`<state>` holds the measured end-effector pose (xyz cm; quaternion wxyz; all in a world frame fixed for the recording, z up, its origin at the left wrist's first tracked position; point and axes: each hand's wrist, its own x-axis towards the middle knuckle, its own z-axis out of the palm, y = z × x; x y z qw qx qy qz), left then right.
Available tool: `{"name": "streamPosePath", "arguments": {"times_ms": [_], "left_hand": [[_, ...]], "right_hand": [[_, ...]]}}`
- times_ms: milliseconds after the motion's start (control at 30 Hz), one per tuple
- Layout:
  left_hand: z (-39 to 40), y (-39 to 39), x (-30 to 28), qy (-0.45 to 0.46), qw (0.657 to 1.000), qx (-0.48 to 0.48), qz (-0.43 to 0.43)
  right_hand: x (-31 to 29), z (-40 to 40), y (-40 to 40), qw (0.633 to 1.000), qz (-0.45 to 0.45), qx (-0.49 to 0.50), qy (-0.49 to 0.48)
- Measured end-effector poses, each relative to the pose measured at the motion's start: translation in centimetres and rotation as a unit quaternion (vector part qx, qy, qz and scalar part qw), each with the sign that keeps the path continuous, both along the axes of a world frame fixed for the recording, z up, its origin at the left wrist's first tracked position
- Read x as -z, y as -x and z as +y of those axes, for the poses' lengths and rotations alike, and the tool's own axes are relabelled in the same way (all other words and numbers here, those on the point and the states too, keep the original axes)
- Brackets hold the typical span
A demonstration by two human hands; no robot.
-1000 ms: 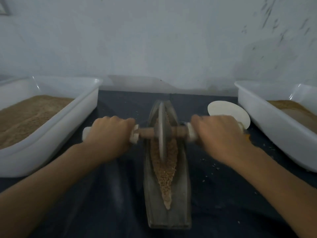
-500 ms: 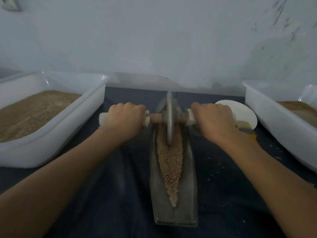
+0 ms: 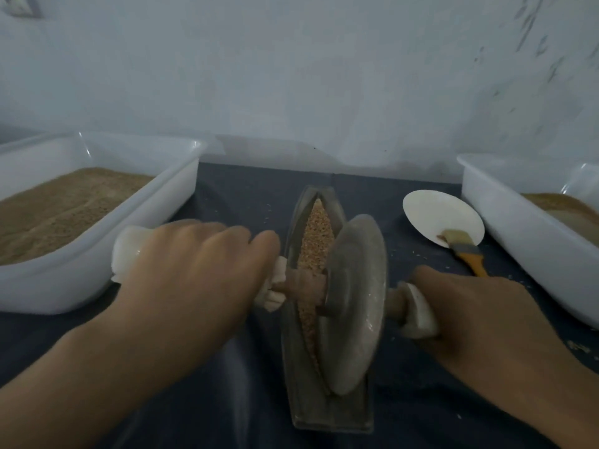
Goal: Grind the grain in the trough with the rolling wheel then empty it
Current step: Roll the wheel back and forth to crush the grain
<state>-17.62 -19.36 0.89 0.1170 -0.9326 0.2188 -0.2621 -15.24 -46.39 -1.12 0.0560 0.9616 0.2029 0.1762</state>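
Observation:
A long boat-shaped metal trough [image 3: 293, 367] lies lengthwise on the dark cloth, with brown grain [image 3: 316, 231] in its groove. The grey rolling wheel [image 3: 356, 303] sits in the near half of the trough, tilted so its broad face shows. A wooden axle with white-wrapped handles runs through it. My left hand [image 3: 191, 273] grips the left handle [image 3: 124, 251]. My right hand [image 3: 473, 315] grips the right handle [image 3: 418, 311]. The grain under the wheel is hidden.
A white tub [image 3: 97, 254] of tan grain stands at the left. Another white tub [image 3: 531, 247] with brown material stands at the right. Between it and the trough lies a white plate [image 3: 434, 215] with an orange-handled brush [image 3: 466, 251]. Stray grains dot the cloth.
The wheel has rolled from the far end of the trough back to the near half, and both hands came toward me with it. The plate and brush are now uncovered.

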Motion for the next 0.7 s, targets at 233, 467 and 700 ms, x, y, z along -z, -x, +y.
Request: {"name": "streamPosePath", "arguments": {"times_ms": [233, 467, 700], "left_hand": [[0.0, -3.2, 1.8, -0.019, 0.994, -0.104, 0.041], [0.4, -12.7, 2.7, 0.047, 0.987, -0.137, 0.066], [0.8, -17.6, 2.8, 0.089, 0.984, -0.144, 0.048]], "right_hand": [[0.8, 0.3, -1.8, 0.998, -0.044, -0.040, -0.001], [0.7, 2.6, -11.8, 0.997, -0.079, 0.003, 0.019], [0.3, 3.5, -17.2, 0.991, -0.123, 0.023, 0.037]]}}
